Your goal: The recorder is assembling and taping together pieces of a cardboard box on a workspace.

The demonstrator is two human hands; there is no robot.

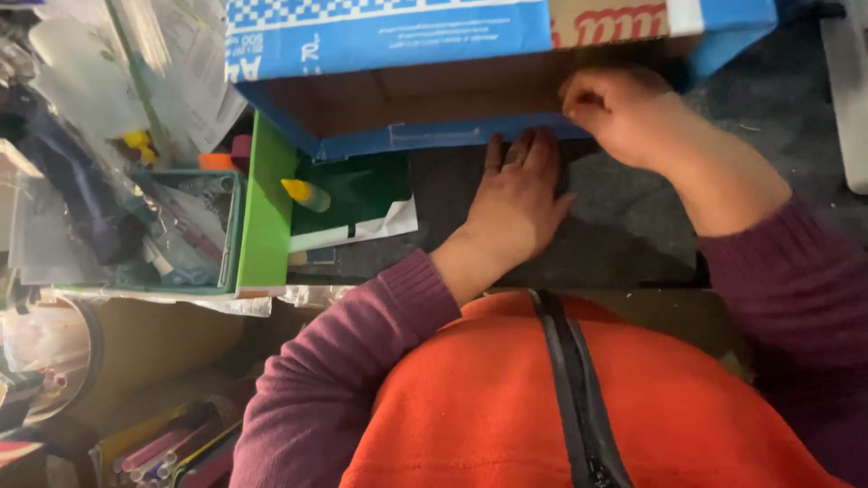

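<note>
A blue-and-white cardboard box (389,41) lies open toward me at the top, its brown inside showing. My left hand (517,201) rests flat, fingers together, on a dark sheet (624,235) just below the box's blue front flap (434,136). At the flap's right end my right hand (624,113) is curled, fingers pinching the flap's edge. Purple sleeves and an orange vest with a black zipper fill the bottom of the view.
A green board (267,203) stands on edge at the left beside a glue bottle with a yellow cap (306,193) on green paper. Further left sit a teal basket (194,230) of supplies, plastic bags, a cardboard tube and several pens.
</note>
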